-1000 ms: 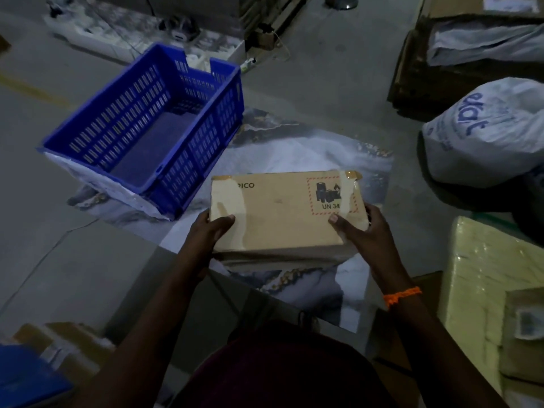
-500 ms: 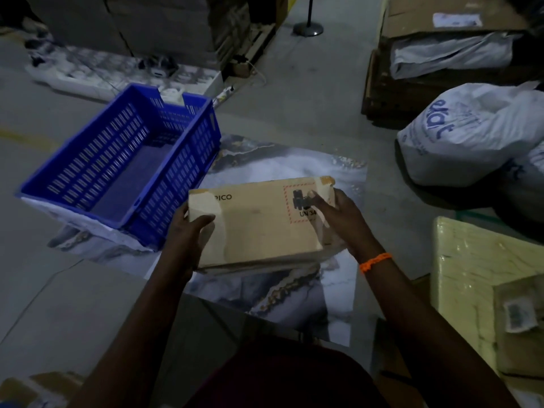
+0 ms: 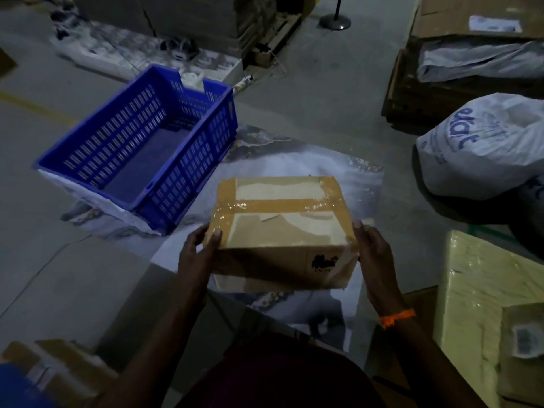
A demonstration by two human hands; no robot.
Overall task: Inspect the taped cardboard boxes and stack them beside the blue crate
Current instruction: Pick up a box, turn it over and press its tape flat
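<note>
Fingers of left hand, right hand gripped taped cardboard box ends, long axis left-right; blue crate sat far-left, nearer left hand.

Bare marbled floor sheet lies between the slotted blue plastic crate and the white printed sack.

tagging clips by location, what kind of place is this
Probably a warehouse or dispatch floor: a bare concrete floor, a taped cardboard box being handled near a blue crate, and a bulging printed sack by stacked cartons.
</note>
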